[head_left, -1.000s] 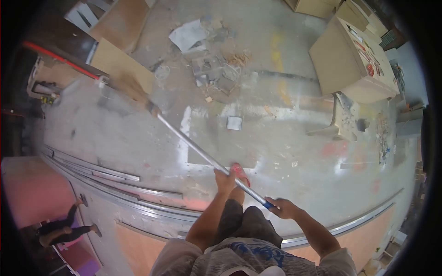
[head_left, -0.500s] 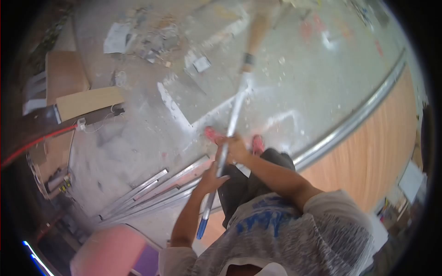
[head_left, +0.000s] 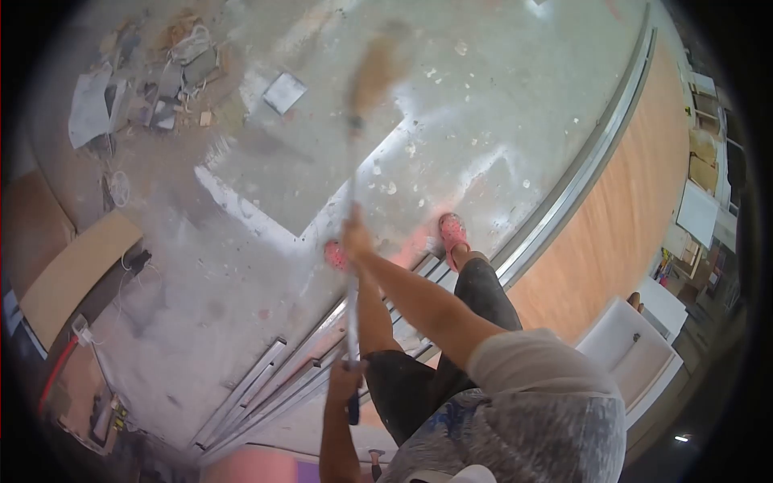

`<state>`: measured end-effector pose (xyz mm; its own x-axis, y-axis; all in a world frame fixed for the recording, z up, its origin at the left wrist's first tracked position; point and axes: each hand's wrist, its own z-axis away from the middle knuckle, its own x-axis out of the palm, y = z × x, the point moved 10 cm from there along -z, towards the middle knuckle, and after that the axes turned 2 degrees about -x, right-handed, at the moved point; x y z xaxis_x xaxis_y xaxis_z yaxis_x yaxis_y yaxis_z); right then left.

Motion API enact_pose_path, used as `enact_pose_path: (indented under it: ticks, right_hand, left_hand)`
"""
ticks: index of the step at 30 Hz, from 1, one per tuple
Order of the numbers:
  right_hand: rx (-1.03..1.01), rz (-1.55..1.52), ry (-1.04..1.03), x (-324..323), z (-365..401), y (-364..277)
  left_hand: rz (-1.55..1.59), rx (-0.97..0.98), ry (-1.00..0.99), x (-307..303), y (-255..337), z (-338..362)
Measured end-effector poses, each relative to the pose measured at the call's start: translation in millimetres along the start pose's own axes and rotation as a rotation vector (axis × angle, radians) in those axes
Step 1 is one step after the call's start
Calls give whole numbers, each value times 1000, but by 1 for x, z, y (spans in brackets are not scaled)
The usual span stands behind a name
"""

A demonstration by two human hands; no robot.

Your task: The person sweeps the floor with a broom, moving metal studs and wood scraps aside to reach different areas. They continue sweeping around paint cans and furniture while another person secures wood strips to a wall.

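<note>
A long broom [head_left: 353,314] runs up the view, with its straw head [head_left: 378,72] blurred over the concrete floor. My right hand [head_left: 356,235] is wrapped round the handle at about mid-length. Lower down, my left hand [head_left: 345,380] grips the shaft just above its dark blue end. Near the broom head lies a pale square piece [head_left: 284,92]. White powdery lines [head_left: 299,233] mark the floor between the broom and the debris.
Scraps and debris [head_left: 173,84] lie heaped at the upper left. Metal profiles [head_left: 274,386] spread beside my legs. A wooden panel [head_left: 612,201] edged by a metal rail [head_left: 580,181] is on the right. A tan board [head_left: 76,270] and red cable [head_left: 58,374] are at left.
The broom has swung to a more upright line, its head moving left. My left hand has slid down toward the handle's end, so my hands are farther apart. The view has shifted.
</note>
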<state>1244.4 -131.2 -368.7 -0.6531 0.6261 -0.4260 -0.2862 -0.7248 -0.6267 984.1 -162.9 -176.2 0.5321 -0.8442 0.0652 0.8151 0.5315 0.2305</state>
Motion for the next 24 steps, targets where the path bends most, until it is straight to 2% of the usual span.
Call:
enact_pose_path:
  ticks: [1, 3, 6, 8, 10, 11, 12, 14, 15, 16, 18, 19, 20, 21, 23, 24]
  right_hand:
    - [-139, 24, 10, 42, -7, -43]
    - [-54, -161, -196, 96, -23, -113]
    - [-39, -291, -281, 85, -2, -192]
    - [-13, -347, -226, 59, 16, -179]
    - [84, -477, -179, 17, 55, -145]
    - [217, -692, -136, -5, 85, -130]
    - [241, -720, -97, -16, 105, -94]
    - [178, -383, 83, -47, 153, -84]
    - [181, -373, 68, -33, 164, -78]
    - [232, -163, -29, -1, 176, -63]
    - [-117, 53, -50, 113, 159, -38]
    - [-288, 159, -32, 167, 155, -27]
    - [115, 28, -412, 190, 154, -84]
    - [182, -173, -468, 206, 145, -132]
    - [108, -229, -527, 211, 127, -206]
    - [69, -221, -503, 201, 120, -216]
  left_hand:
    - [70, 43, 57, -24, 16, -2]
    - [149, 99, 140, -59, 52, -1]
    - [182, 155, 139, -79, 71, 11]
    - [139, 70, 54, -63, 43, 27]
    - [188, -50, -151, -47, 10, 52]
    - [165, -30, -245, -41, -8, 69]
    - [144, -13, -333, -36, -28, 87]
    - [45, -96, -315, -43, -64, 125]
    - [118, -181, -264, -51, -77, 143]
    - [241, -209, -175, -56, -96, 156]
    - [132, -250, 90, -88, -134, 154]
    - [141, -265, 176, -110, -131, 148]
    - [148, -286, 257, -132, -118, 138]
    - [238, -211, 276, -141, -81, 128]
    - [368, -29, 287, -157, -26, 118]
    - [307, -94, 272, -161, -12, 126]
